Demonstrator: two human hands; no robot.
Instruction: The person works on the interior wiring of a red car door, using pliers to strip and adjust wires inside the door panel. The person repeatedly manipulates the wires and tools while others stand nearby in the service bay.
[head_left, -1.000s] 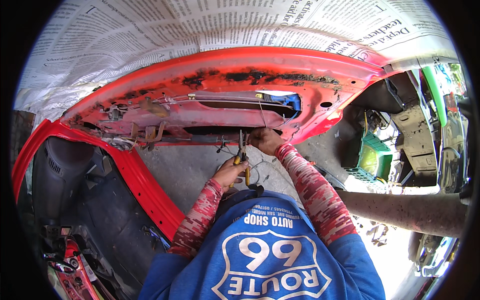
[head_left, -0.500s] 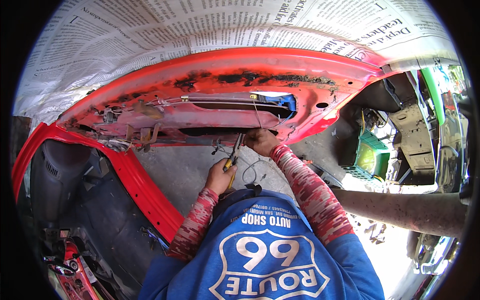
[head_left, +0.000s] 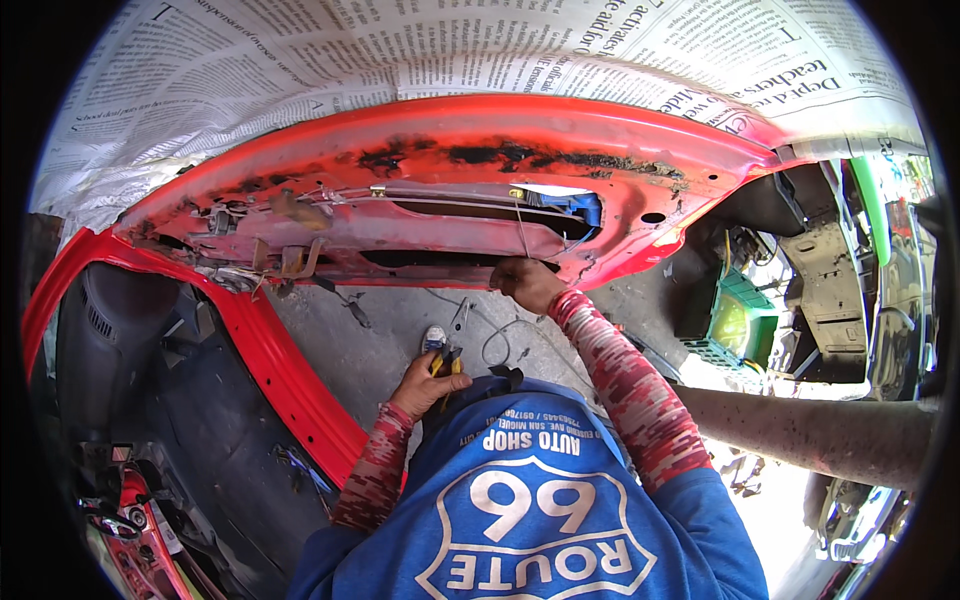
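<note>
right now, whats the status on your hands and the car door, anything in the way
Left hand: gripping yellow-handled pliers. Right hand: at lower edge of red car door, grip unclear. Looped grey cable below door, possibly in the way.

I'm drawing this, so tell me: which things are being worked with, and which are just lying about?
Probably being worked with:
yellow-handled pliers, held in the left hand
red car panel, with the right hand at its lower edge

Probably just lying about:
green crate, off to the right
newspaper, spread beyond the panel
</note>
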